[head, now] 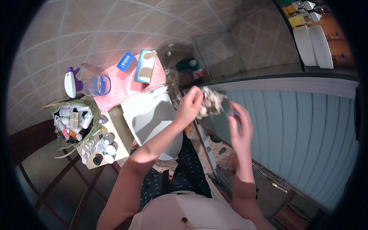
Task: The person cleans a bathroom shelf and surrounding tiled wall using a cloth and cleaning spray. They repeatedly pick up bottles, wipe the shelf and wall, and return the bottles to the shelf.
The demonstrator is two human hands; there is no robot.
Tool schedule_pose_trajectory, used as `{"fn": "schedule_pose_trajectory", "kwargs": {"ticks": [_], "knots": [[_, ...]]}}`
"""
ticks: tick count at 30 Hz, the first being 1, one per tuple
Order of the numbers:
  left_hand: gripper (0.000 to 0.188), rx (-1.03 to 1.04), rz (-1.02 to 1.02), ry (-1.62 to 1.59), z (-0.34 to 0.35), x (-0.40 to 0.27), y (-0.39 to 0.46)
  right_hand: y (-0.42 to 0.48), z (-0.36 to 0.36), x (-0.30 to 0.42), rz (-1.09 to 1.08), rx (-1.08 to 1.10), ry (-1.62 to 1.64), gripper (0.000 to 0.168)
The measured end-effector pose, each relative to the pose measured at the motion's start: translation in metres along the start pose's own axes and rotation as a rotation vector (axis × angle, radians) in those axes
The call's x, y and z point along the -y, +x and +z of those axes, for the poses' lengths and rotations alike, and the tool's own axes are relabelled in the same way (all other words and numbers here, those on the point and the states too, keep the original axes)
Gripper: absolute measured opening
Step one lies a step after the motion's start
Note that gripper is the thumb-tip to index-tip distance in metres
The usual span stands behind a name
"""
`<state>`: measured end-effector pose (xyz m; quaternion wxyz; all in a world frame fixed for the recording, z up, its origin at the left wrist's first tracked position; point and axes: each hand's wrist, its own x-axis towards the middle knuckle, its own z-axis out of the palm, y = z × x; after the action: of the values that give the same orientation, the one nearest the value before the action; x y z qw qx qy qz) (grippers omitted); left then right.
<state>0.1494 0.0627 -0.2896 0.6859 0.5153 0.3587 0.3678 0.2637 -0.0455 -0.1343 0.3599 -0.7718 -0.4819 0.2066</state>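
Observation:
My left hand [190, 105] grips a ragged, crumpled bundle [211, 102], off-white with brownish patches, whose material I cannot settle. On the bundle's other side is my right hand [241, 123], its fingers bent towards the frayed edge. Whether those fingertips pinch a strand is unclear. Below and left of both hands is a white toilet [155, 120] with its lid down, shaded by my arm. A pink towel [115, 83] lies over the tank behind it.
On the towel are a purple-and-white spray bottle [96, 85], a blue box [126, 61] and a torn-open carton [145, 67]. A woven basket of toiletries [95, 115] and several jars [111, 148] occupy the cabinet at left. A ribbed translucent panel [287, 120] runs along the right.

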Motion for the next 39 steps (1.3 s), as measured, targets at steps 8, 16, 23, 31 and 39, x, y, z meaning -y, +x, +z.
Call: {"fn": "schedule_pose_trajectory", "kwargs": {"ticks": [8,16,23,31,39], "knots": [[0.019,-0.301,0.218,-0.295,0.047,-0.032,0.131,-0.074,-0.133,0.03,-0.487,-0.463,-0.888,0.043],[0.042,0.011,0.449,0.908,0.085,0.064,0.205,-0.04,-0.188,0.022,-0.552,-0.586,-1.503,0.049],[0.047,0.333,0.816,1.175,0.064,0.103,0.213,-0.034,-0.181,0.021,-0.524,-0.62,-1.602,0.05],[0.038,0.304,0.811,1.238,0.114,0.127,0.307,-0.029,-0.176,0.021,-0.489,-0.639,-1.609,0.049],[0.035,0.421,0.574,0.93,0.068,0.105,0.199,-0.034,-0.176,0.019,-0.463,-0.625,-1.578,0.048]]}}
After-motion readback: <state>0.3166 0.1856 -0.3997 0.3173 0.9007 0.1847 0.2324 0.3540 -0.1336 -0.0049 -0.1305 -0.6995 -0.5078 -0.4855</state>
